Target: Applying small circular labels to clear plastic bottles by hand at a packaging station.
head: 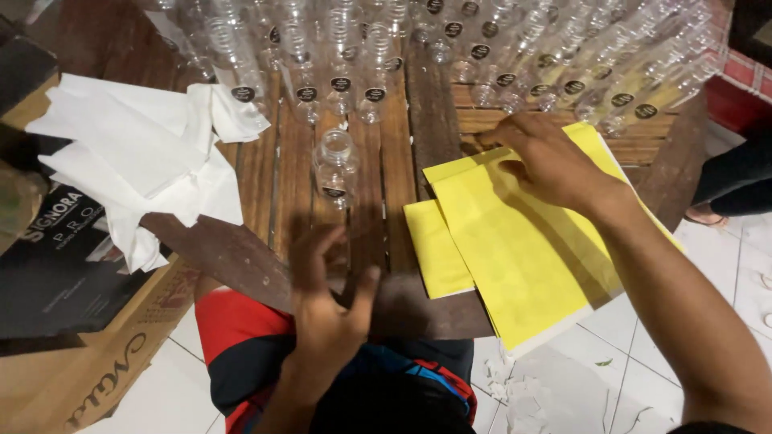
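Yellow sheets (515,241) are what I'm working with, a loose stack lying on the right side of the wooden table (281,185) with one corner hanging off the near edge. My right hand (555,165) rests on the far end of the stack, fingers curled down at its top edge; looks like pinching at a sheet, but I honestly can't tell if anything's actually gripped. My left hand (326,301) is at the near table edge, fingers spread loose, holding nothing.

What worries me: a single clear bottle (335,167) stands just left of the stack, and rows of clear bottles (482,48) sit right behind my right hand. A quick tug on a sheet could knock those over. Also the overhanging stack could slide off onto the floor if I drag it.
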